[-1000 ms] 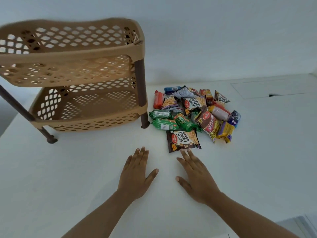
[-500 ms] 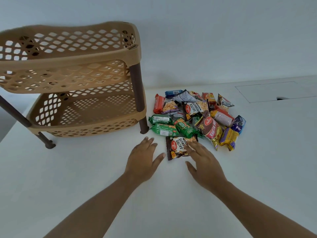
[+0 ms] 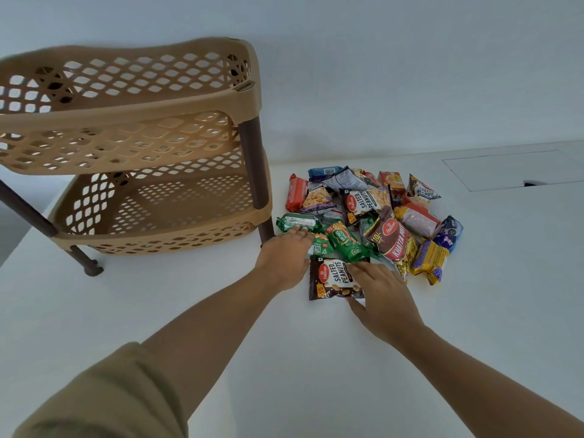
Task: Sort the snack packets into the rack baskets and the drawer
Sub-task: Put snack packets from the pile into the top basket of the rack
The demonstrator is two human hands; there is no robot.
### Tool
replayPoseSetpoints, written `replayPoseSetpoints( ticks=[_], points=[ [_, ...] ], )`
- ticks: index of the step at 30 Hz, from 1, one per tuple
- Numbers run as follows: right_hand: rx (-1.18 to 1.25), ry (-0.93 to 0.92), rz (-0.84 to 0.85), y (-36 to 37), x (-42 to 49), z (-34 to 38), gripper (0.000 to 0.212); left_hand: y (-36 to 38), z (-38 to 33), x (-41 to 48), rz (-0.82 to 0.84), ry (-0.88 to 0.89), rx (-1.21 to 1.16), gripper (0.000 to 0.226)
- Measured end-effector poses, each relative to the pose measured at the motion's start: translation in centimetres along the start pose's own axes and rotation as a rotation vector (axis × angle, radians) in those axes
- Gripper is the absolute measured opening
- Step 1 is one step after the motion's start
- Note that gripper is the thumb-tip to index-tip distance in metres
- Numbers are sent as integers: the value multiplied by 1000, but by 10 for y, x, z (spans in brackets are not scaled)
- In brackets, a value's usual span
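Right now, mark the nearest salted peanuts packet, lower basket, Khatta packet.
nearest salted peanuts packet (image 3: 331, 276): head view, printed front.
lower basket (image 3: 158, 240): head view, front wall.
Khatta packet (image 3: 393, 240): head view, middle.

I see my left hand (image 3: 284, 259) touching a green packet (image 3: 292, 221) with flat fingers (image 3: 300, 232), just right of the tan rack (image 3: 126, 102). My right hand (image 3: 387, 298) lies on the near peanut packet (image 3: 330, 276) on the bench (image 3: 151, 286).
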State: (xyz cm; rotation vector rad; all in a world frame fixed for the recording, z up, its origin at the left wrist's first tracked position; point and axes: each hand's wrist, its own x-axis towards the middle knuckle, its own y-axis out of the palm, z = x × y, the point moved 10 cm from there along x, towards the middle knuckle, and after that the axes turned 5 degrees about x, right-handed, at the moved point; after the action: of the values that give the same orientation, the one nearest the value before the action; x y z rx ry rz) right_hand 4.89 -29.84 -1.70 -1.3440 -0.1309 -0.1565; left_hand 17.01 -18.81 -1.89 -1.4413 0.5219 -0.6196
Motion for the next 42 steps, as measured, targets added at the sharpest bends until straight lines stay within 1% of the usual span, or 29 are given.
replayPoseSetpoints(
  ticks=[2,4,6,8,12,14,16,18,20,26,31,34,38,42],
  points=[
    [8,0,-9,0,1,0,58,-4,1,0,-33,4,4,58],
    [-9,-10,-5,0,0,0,61,-10,1,0,-61,-7,-13,59],
    [-31,-13,9,0,0,2,65,-13,2,-1,-50,-26,-55,58],
    [-24,-11,16,2,-1,5,66,-13,4,-3,-35,-44,-76,52],
    [92,51,71,7,-2,8,66,-14,12,-7,-24,-88,-66,44],
    [138,86,100,9,-3,12,63,-14,19,-12,-21,-152,-44,38],
    [130,106,113,10,-5,15,57,-13,29,-18,-4,-237,-77,32],
    [118,115,107,10,-7,20,53,-9,36,-25,31,-291,-125,32],
    [127,119,94,9,-9,25,50,-8,42,-32,54,-311,-139,34],
    [212,162,67,3,-11,41,37,-18,61,-64,41,-370,-230,38],
    [305,183,25,-16,-11,60,33,-58,81,-98,-40,-390,-298,30],
    [392,174,-23,-38,-11,76,29,-90,92,-123,-100,-383,-327,36],
    [526,106,-111,-85,-3,104,21,-140,119,-161,-206,-377,-429,50],
    [570,23,-199,-131,11,135,33,-193,155,-180,-283,-392,-401,52]
  ],
)
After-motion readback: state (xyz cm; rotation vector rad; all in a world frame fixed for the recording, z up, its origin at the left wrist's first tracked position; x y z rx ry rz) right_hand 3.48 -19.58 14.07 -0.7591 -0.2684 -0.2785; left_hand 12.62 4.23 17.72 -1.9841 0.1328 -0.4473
